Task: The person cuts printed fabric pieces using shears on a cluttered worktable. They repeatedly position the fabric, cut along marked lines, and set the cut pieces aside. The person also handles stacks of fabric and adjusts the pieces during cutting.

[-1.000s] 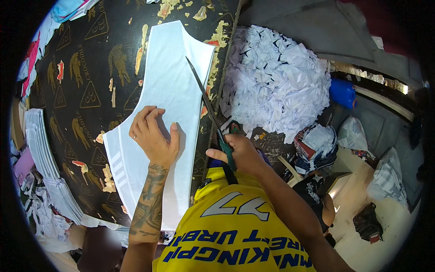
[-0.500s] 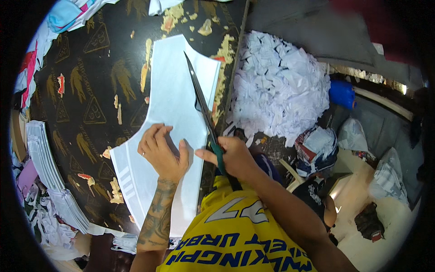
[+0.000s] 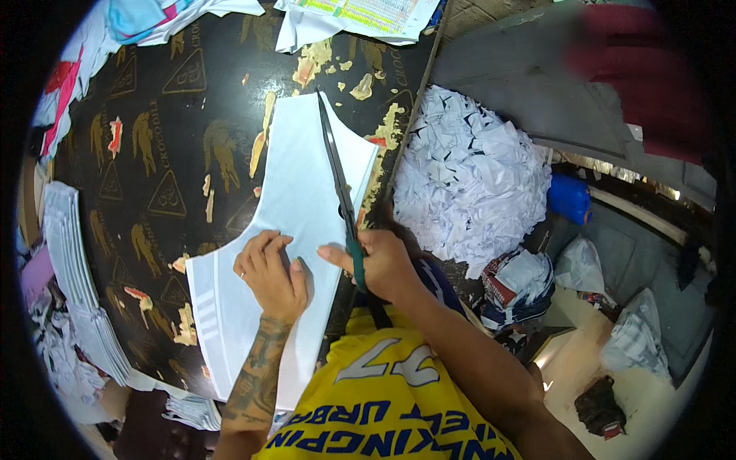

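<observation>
A pale white cut cloth panel [image 3: 295, 176] with a curved outline lies flat on the dark table, a few white stripes near its left edge. My left hand [image 3: 270, 277] rests on it, fingers apart and slightly bent, gripping nothing. My right hand [image 3: 389, 264] is closed around the green-wrapped handle of large dark shears [image 3: 334, 165]. Their long blades lie together over the panel's right part, with the tip at its far edge. Whether any cloth is between the blades, I cannot tell.
Stacked white cloth pieces [image 3: 73, 253] line the table's left side. Printed sheets [image 3: 376, 17] lie at its far edge. Beyond the right edge are a big heap of white scraps [image 3: 468, 176], a blue container [image 3: 569, 198] and plastic bags [image 3: 636, 333]. Peeled patches [image 3: 313, 61] mark the tabletop.
The view has shifted, bringing the printed sheets further into sight. My right hand and the shears have moved away from me over the panel; my left hand stays on the cloth.
</observation>
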Available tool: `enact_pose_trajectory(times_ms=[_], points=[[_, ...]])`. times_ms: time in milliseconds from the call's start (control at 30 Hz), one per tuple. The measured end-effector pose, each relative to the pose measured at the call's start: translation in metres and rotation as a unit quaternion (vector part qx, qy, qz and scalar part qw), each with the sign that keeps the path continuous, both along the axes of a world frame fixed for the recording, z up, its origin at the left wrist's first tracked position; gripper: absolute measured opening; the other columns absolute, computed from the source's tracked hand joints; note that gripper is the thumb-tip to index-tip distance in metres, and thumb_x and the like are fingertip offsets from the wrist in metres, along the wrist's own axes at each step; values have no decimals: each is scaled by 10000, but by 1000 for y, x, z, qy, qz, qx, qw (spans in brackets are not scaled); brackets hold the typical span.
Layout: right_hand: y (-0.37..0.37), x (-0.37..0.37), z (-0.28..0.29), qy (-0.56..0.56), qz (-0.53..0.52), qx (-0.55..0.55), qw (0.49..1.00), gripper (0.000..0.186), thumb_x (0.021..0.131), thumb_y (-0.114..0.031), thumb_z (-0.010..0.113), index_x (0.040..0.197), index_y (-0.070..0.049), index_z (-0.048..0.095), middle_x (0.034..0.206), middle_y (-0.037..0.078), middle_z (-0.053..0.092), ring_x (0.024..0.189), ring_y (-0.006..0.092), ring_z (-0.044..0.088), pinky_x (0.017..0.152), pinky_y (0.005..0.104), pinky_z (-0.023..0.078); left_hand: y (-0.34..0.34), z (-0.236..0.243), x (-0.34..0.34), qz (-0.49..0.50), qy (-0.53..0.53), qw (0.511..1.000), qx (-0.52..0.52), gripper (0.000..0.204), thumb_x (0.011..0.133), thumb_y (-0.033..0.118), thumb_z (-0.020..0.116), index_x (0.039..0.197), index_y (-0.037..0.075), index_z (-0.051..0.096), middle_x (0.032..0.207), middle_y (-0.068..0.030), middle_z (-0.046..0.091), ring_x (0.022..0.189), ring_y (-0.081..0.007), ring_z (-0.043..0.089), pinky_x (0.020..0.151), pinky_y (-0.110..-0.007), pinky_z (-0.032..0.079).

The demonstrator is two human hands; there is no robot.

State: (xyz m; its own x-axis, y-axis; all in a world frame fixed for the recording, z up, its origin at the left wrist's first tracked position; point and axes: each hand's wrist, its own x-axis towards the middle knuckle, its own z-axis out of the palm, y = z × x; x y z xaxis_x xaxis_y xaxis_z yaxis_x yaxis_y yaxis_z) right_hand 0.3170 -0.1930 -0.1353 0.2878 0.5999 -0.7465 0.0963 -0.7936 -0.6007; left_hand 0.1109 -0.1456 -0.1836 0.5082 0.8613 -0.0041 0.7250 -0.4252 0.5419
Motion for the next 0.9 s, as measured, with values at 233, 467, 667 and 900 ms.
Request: enact_pose_trajectory(times_ms=[233,467,667,900], points=[[32,99,36,37,34,30,998,420,993,-370,815,799,-24,677,658,-8,600,633,103,563,602,309,448,11,22,9,55,-3,996,-67,260,924,169,624,1163,100,696,1256,-105,604,1241,-326,526,1065,-509,314],[85,220,89,-74,177,120,974,545,925,-406,887,672,-82,529,577,-31,487,524,67,501,485,285,389,41,32,159,154,-9,987,42,399,824,296,859,1155,129,712,1236,-87,597,1223,-296,540,1069,-536,363],[161,287,102,-111,301,178,930,535,924,-355,891,682,-48,525,631,-64,403,640,58,361,558,284,304,95,50,268,27,-249,967,-56,441,913,280,773,1264,28,683,1398,-189,625,1383,-377,521,1130,-577,374],[191,290,114,-2,319,229,920,380,945,-303,874,770,-37,667,642,-52,563,559,52,501,506,273,383,108,73,289,-5,170,984,-60,588,1059,397,605,1459,-33,588,1474,-193,615,1410,-387,542,1257,-654,249]])
